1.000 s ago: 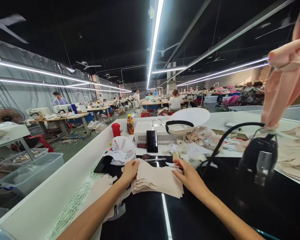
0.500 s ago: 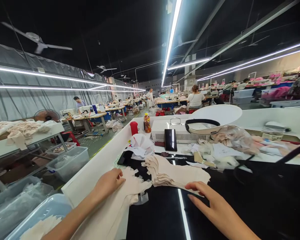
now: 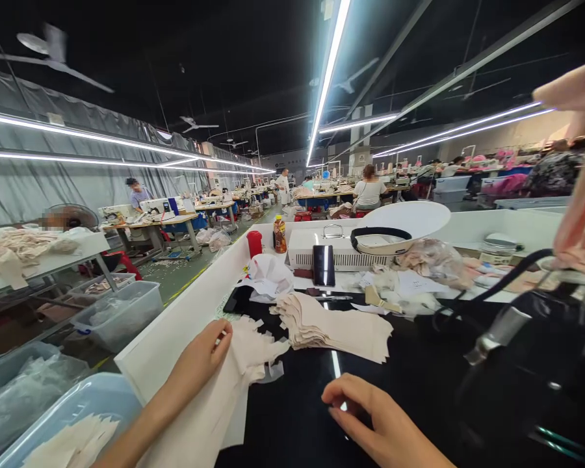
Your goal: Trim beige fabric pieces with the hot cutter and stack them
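My left hand rests on a pile of beige cut fabric pieces at the table's left edge, fingers pinching the top piece. My right hand hovers over the black table surface, fingers curled and holding nothing. Between the hands, farther back, lies a neat stack of beige fabric pieces.
A black iron-like tool with a cable stands at the right. Behind are a phone, a white box, a red cup, a bottle and loose fabric. A blue bin sits lower left. Other workers sit at distant sewing tables.
Both hands left the neat stack. The left hand moved to the pile at the left edge; the right hand drew back toward me. The view swung left, then partly back.
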Demonstrator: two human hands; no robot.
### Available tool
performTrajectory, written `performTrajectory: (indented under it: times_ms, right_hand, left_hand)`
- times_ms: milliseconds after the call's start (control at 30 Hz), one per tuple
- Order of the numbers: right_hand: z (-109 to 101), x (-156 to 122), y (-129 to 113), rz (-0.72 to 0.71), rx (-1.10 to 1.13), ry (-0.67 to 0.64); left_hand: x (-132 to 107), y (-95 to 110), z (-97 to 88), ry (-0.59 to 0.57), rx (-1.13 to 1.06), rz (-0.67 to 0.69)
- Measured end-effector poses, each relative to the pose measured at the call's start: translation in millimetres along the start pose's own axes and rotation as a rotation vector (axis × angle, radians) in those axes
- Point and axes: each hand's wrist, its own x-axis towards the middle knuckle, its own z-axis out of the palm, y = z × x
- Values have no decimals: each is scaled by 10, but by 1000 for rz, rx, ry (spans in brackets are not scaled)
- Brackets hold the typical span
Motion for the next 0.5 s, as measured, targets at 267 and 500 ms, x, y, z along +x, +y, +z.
performTrajectory:
  times_ms: [267,500]
  right_hand:
    - [99,-46,-161,63,430,56]
    - [109,-186,-139,67,780,-185]
  left_hand:
    - [-355,777,201,-262,-474,104]
    - [-364,1072,535,-430,-697,167]
